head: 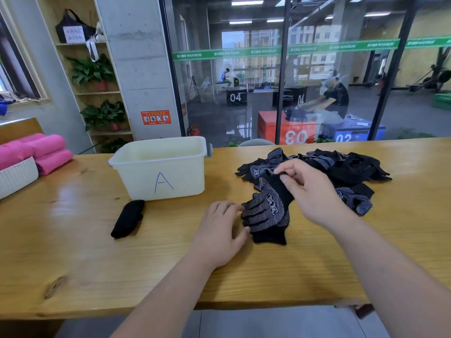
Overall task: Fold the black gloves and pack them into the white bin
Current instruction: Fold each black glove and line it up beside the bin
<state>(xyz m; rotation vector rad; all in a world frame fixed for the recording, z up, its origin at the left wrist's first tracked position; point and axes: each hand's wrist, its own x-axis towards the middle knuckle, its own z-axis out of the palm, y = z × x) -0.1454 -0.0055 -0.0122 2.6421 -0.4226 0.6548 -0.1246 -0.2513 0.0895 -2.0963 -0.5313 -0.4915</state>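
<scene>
A black knit glove with white dots (268, 211) lay on the yellow wooden worktop (73, 240), right in front of the person. Its long side ran from about 12 o'clock, far from the person, down to 6 o'clock, close to the person. Its finger parts pointed to 9 o'clock.

The right hand (314, 189) was at the far end of the glove. Its grip was nearly closed, and the thumb and first finger pinched the plain black end there and lifted it a little. The left hand (219, 230) lay flat at 9 o'clock of the glove. Its grip was open and held nothing. Its thumb touched the glove's edge, and its fingertips (238, 208) were just beside the glove's finger parts.

I think the next move was a fold. The far end would have to come toward 6 o'clock, over the near end, while the left hand kept the glove from sliding.

The white plastic bin with a blue letter A (161, 167) stood at 10 o'clock of the glove, nearer to the left hand. No glove showed inside it. A small black folded bundle (128, 219) lay just in front of the bin. A messy pile of black gloves (341, 167) waited at 2 o'clock, behind the right hand.
</scene>
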